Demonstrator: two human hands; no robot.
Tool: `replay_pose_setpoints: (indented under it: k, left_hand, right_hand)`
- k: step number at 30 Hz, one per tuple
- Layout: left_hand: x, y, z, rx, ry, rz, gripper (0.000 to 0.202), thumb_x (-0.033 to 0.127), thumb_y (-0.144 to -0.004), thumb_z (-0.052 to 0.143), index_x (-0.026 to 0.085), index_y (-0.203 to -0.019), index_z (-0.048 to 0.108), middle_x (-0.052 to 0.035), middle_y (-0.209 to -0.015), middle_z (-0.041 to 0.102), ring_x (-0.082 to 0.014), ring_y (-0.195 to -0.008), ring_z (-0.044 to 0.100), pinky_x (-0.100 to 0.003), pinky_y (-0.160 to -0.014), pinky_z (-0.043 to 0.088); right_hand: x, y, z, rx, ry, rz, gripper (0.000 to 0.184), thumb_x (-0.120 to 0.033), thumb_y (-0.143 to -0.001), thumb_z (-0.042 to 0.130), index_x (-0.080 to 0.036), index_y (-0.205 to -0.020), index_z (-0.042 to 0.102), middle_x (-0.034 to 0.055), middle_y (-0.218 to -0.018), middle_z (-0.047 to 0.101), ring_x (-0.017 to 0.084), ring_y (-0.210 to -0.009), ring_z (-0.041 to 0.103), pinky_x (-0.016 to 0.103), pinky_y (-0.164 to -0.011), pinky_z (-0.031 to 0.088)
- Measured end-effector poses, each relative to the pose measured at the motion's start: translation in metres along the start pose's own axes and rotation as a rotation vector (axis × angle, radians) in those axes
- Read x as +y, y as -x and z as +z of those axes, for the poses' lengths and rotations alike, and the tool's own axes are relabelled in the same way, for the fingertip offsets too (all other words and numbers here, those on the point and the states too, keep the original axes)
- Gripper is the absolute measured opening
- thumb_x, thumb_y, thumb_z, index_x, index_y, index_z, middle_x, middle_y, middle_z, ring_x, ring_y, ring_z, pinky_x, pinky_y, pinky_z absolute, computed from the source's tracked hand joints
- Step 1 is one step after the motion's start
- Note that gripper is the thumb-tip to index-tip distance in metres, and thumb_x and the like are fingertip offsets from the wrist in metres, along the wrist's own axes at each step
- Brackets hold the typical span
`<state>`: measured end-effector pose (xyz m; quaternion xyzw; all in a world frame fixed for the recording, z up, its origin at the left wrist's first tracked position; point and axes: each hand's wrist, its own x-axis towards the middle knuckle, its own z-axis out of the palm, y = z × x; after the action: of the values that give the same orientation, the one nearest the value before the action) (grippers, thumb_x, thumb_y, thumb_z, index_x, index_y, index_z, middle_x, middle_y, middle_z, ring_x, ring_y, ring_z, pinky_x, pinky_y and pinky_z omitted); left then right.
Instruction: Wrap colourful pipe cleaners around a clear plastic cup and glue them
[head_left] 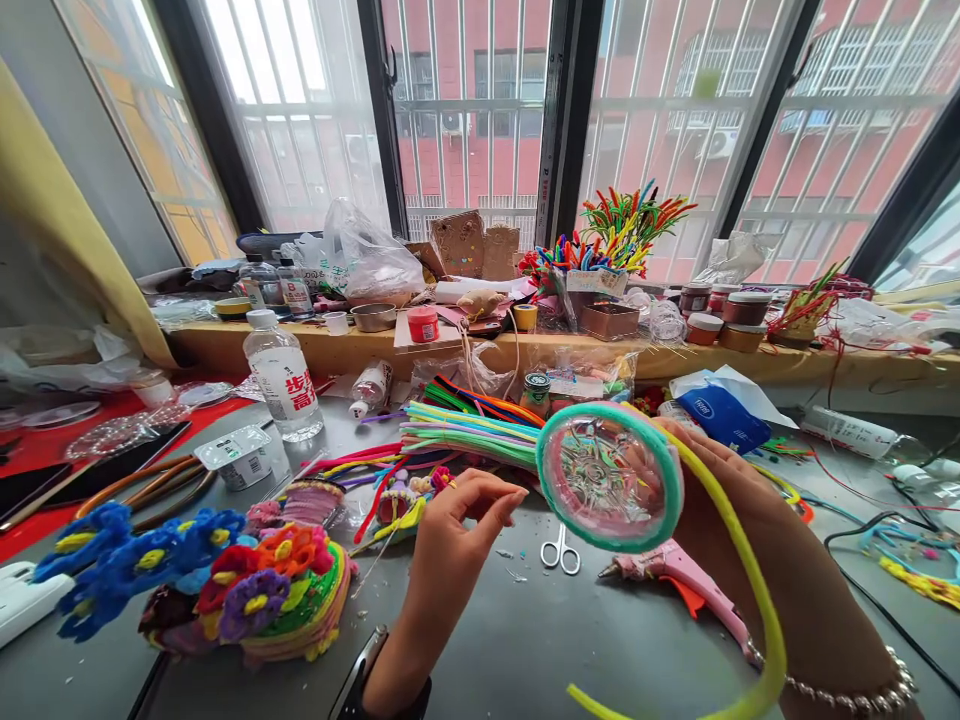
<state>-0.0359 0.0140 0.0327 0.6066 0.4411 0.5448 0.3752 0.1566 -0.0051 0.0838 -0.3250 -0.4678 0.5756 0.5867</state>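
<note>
My right hand [694, 515] grips a clear plastic cup-like piece [596, 470] from behind, its round rim wrapped in teal and pink fuzzy pipe cleaner. Most of those fingers are hidden behind it. A long yellow pipe cleaner [766, 610] runs from the piece past that hand and curls down toward the table. Left of the piece, apart from it, my left hand [454, 540] has thumb and forefinger pinched together; I cannot make out anything between them. Below the piece lie small scissors [560, 552] and a pink glue gun [675, 568].
A bundle of pastel pipe cleaners [465, 435] lies behind my hands. Fuzzy flowers [259, 600] on a striped base stand at left, near a water bottle [283, 380]. A blue tissue pack [724, 412] sits at back right. Jars and craft supplies crowd the windowsill [345, 350].
</note>
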Motion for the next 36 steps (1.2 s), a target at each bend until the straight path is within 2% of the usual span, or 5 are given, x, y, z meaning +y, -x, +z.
replay_pose_setpoints:
  k: [11,14,18,26,36]
  left_hand:
    - [-0.001,0.005,-0.002,0.047,0.045,0.064,0.044,0.036,-0.086,0.044,0.019,-0.046,0.045,0.0010,-0.051,0.048,-0.0118,-0.054,0.047,-0.026,-0.061,0.040]
    - [0.003,0.010,0.001,0.146,0.163,0.099,0.025,0.045,-0.082,0.051,0.022,-0.083,0.062,-0.0030,-0.089,0.062,-0.0163,-0.083,0.056,-0.027,-0.070,0.046]
    - [0.006,0.022,0.003,-0.097,0.341,0.236,0.075,0.056,-0.069,0.063,0.037,-0.134,0.030,-0.0040,-0.142,0.035,-0.0270,-0.124,0.042,-0.043,-0.098,0.041]
    - [0.004,0.030,-0.001,-0.223,0.259,0.252,0.087,0.042,-0.071,0.068,0.044,-0.139,0.013,-0.0035,-0.144,0.034,-0.0335,-0.128,0.039,-0.061,-0.106,0.024]
    - [0.005,0.023,0.001,-0.237,0.154,0.261,0.077,0.032,-0.074,0.065,0.043,-0.135,0.019,-0.0014,-0.128,0.044,-0.0235,-0.113,0.049,-0.042,-0.095,0.043]
  right_hand:
    - [0.001,0.005,0.009,0.048,-0.034,0.042,0.016,-0.037,-0.073,0.069,-0.021,-0.072,0.067,-0.0013,-0.064,0.063,0.008,-0.056,0.058,0.016,-0.054,0.050]
    - [0.004,0.012,0.018,0.131,0.139,-0.096,0.016,-0.037,-0.073,0.070,-0.021,-0.072,0.067,-0.0021,-0.063,0.063,0.008,-0.059,0.059,0.015,-0.056,0.049]
    - [0.011,0.025,0.040,0.196,0.353,-0.259,0.014,-0.035,-0.077,0.065,-0.024,-0.069,0.065,-0.0041,-0.065,0.064,0.007,-0.059,0.059,0.012,-0.055,0.047]
    - [0.033,0.028,0.057,0.101,0.516,-0.451,0.011,-0.023,-0.080,0.059,-0.025,-0.071,0.063,-0.0054,-0.067,0.061,0.005,-0.060,0.057,0.010,-0.057,0.046]
    - [0.028,0.021,0.053,0.117,0.316,-0.053,0.013,-0.036,-0.073,0.065,-0.024,-0.071,0.070,-0.0008,-0.072,0.067,0.013,-0.069,0.063,0.019,-0.064,0.050]
